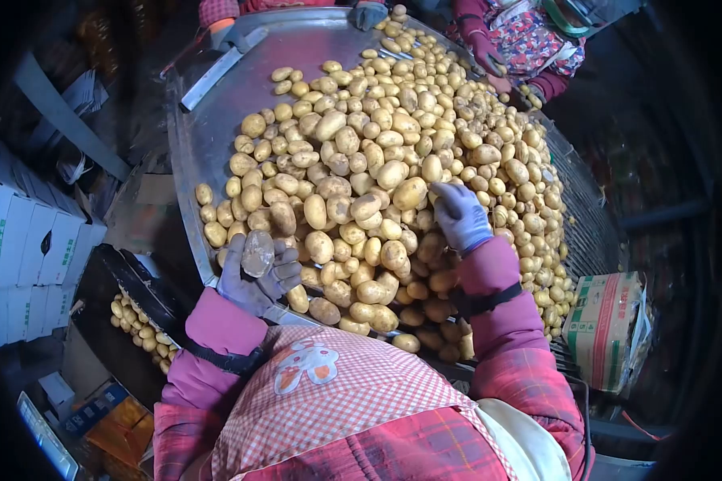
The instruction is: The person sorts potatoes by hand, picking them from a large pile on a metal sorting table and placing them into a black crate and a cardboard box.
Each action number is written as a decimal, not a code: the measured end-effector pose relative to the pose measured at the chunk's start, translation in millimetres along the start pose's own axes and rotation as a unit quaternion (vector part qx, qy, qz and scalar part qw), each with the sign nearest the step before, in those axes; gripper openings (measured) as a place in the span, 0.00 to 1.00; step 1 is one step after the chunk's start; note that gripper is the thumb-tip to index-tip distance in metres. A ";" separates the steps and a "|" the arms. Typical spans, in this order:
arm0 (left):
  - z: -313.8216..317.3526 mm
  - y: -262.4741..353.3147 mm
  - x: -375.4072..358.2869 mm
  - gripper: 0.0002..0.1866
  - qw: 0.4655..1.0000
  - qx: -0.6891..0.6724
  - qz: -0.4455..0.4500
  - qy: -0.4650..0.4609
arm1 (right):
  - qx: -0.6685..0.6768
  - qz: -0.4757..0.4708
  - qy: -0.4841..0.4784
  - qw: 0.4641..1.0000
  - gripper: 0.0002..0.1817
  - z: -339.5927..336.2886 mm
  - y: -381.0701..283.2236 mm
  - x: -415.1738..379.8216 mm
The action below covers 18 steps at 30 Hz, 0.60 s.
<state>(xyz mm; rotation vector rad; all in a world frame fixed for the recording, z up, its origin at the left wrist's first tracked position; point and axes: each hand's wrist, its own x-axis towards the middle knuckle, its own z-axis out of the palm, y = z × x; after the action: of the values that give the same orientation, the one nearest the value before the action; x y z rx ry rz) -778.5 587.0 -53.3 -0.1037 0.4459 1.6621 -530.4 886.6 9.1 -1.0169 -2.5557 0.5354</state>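
My left hand (261,276), in a grey-purple glove, holds a dull grey-brown potato (257,254) at the near left edge of the pile. Its fingers and thumb are around the potato's sides, and the upper face shows. My right hand (463,218), gloved alike, rests over the middle right of the pile of potatoes (369,160). Its fingers are apart, slightly bent and touching potatoes; no potato shows in its grip. Both hands are over a metal sorting table (204,152) heaped with yellow-brown potatoes of mixed sizes.
Other people's gloved hands are at the far edge, one near a flat metal bar (212,84); another person's hands (509,84) are at the far right. White boxes (32,248) stand left, above more potatoes (140,329). A printed carton (606,329) stands right, beside a slatted grate (582,212).
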 end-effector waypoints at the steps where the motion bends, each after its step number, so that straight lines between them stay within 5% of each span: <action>1: 3.2 -1.2 -0.8 0.38 1.000 -0.003 0.004 -0.003 | 0.166 0.069 -0.014 0.984 0.18 -7.7 -11.6 7.8; 2: 6.8 -2.0 -1.8 0.37 1.000 0.008 0.012 0.026 | 0.292 0.257 -0.038 0.920 0.19 -35.2 -22.8 9.9; 3: 8.0 -2.1 -3.5 0.36 0.998 0.019 0.019 0.056 | 0.453 0.230 -0.059 0.859 0.20 -42.8 0.4 12.0; 4: 6.8 -1.7 -4.7 0.37 0.998 0.017 0.025 0.055 | 0.416 0.130 -0.007 0.900 0.21 -37.0 0.1 10.3; 6: 4.1 -2.2 -3.4 0.37 0.998 0.015 0.025 0.049 | 0.679 0.214 -0.020 0.702 0.26 -47.2 -16.4 2.6; 7: 3.1 -2.7 -2.3 0.37 0.998 0.013 0.030 0.049 | 0.678 0.208 0.000 0.705 0.28 -48.3 -38.1 10.2; 9: -0.6 -1.3 -2.4 0.37 1.000 -0.005 0.017 0.004 | 0.604 0.184 -0.063 0.773 0.25 -44.0 -42.3 40.1; 12: -0.5 -3.2 2.5 0.37 1.000 -0.014 0.026 0.010 | 0.252 -0.087 -0.162 0.950 0.18 -15.5 -108.7 96.0; 13: 2.6 -3.4 1.7 0.38 0.999 -0.009 0.032 0.035 | 0.185 -0.044 -0.197 0.962 0.17 5.9 -133.8 105.4; 15: -10.2 -2.2 3.7 0.37 0.999 -0.044 0.010 -0.015 | -0.229 -0.153 -0.220 0.936 0.21 52.6 -151.4 110.2; 18: -27.3 -0.3 -1.6 0.37 0.986 -0.109 0.019 -0.128 | -0.300 -0.176 -0.268 0.898 0.23 78.6 -149.2 103.8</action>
<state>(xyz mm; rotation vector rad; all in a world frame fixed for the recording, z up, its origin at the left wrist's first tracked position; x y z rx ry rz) -783.2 576.1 -78.0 -0.0426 0.0714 1.7300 -722.7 842.4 26.6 -0.5732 -3.4210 -0.1216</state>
